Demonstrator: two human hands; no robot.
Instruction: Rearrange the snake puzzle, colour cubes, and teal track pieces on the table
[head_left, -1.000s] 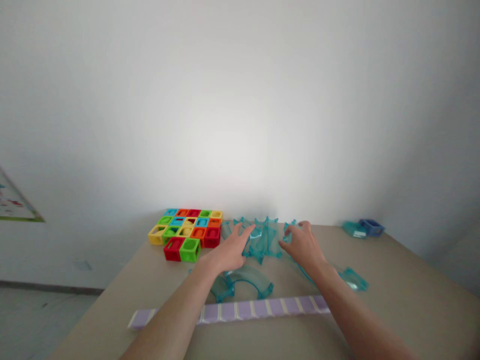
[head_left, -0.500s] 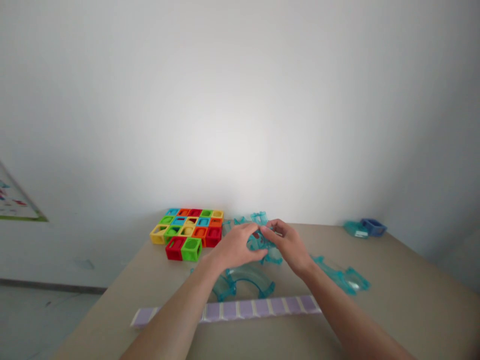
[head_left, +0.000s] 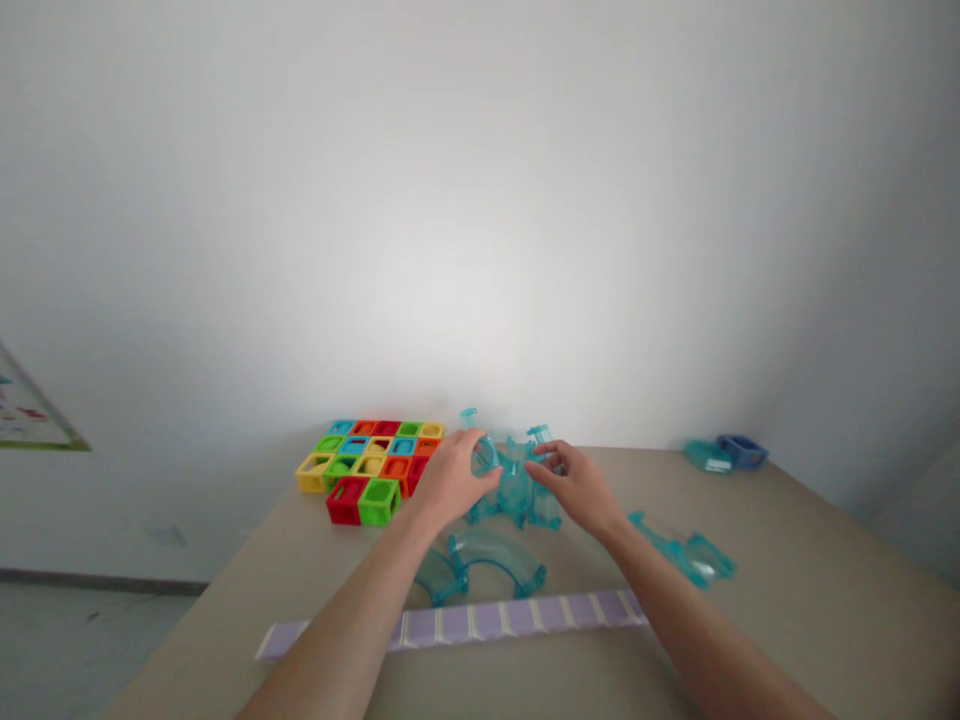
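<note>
My left hand (head_left: 450, 480) grips a clear teal track piece (head_left: 480, 452) and holds it raised above the table. My right hand (head_left: 577, 485) pinches another clear teal track piece (head_left: 541, 440) close beside it. Between and under both hands lies a pile of clear teal track pieces (head_left: 517, 500). A curved teal track (head_left: 487, 560) rests nearer to me, below my left hand. A straight teal track (head_left: 679, 550) lies to the right of my right forearm.
A grid of coloured hollow cubes (head_left: 371, 460) sits at the back left of the beige table (head_left: 787, 600). A long purple striped strip (head_left: 480, 620) lies across the front. Two small blue and teal blocks (head_left: 724, 453) sit at the back right, by the white wall.
Both hands came together over the teal pile, closed on pieces, and lifted them slightly. The pile's pieces have shifted.
</note>
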